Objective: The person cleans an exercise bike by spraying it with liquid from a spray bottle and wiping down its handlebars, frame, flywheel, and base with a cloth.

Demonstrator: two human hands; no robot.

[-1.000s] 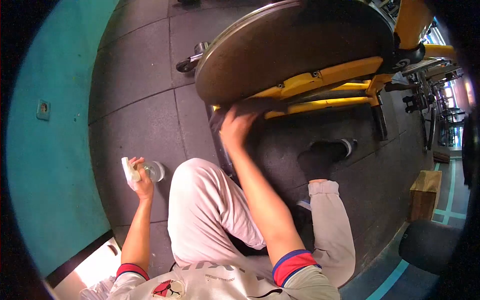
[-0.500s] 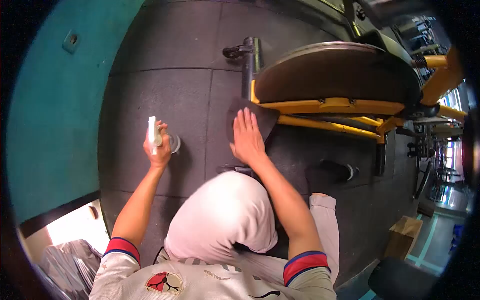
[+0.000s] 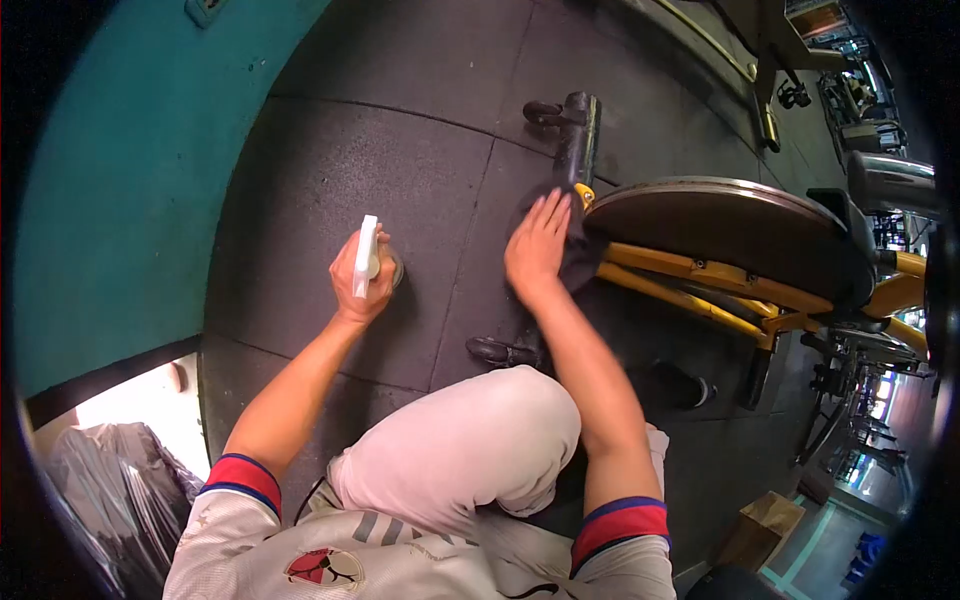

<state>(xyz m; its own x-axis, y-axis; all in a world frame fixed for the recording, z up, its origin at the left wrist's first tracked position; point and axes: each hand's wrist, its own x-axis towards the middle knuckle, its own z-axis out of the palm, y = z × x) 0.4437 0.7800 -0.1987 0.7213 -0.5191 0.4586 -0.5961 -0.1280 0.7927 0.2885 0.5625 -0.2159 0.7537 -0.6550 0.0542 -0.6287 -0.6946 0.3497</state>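
Observation:
My left hand (image 3: 360, 277) is closed around a spray bottle (image 3: 367, 255) with a white trigger head, held above the dark floor. The bottle's body is mostly hidden under the head and my fingers. My right hand (image 3: 538, 245) lies with its fingers stretched out and close together on a dark cloth (image 3: 583, 255). That cloth drapes over the black base bar (image 3: 577, 150) of a yellow-framed machine, beside its yellow joint (image 3: 585, 196). Palm and cloth hide the middle of the bar.
A large round disc (image 3: 720, 225) overhangs the yellow frame (image 3: 690, 305) at right. Small wheels (image 3: 490, 349) sit at the bar's ends. A teal wall (image 3: 120, 230) rises at left. A cardboard box (image 3: 765, 530) stands lower right, and a grey plastic bag (image 3: 115, 500) lower left.
The view has turned and shifted, so the machine appears farther right and lower. My right hand stays on the cloth, now more bunched about the bar. My left hand still holds the spray bottle.

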